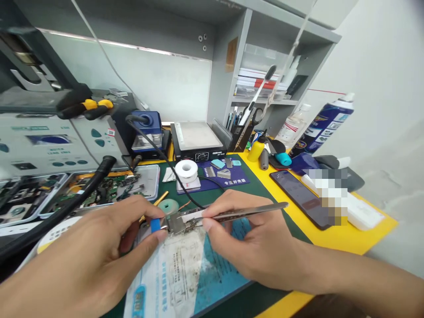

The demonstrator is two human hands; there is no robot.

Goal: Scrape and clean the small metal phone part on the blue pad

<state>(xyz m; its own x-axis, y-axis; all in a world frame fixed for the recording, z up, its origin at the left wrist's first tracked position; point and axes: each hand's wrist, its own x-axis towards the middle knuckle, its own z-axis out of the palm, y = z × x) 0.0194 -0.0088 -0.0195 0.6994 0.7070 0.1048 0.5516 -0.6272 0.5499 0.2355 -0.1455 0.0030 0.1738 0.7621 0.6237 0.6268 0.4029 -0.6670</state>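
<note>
My left hand (109,238) is closed, thumb and forefinger pinching a small blue-ended piece (155,225). A flat grey metal plate (177,224) lies just beyond those fingertips; I cannot tell whether it is joined to the blue piece. From the right, my right hand (248,234) grips metal tweezers (251,211) between thumb and fingers. The tweezers' tips point left at small metal parts (192,225) beside the plate. All this is above a worn blue-and-white printed mat (179,274). The exact kind of the small parts is too fine to make out.
Behind the hands stand a white reel (186,170), a green reel (168,206) and a flat heating plate (198,136). A tray of circuit boards (99,190) and a black hose (96,181) are at left. A phone (300,198) and spray can (323,126) occupy the right.
</note>
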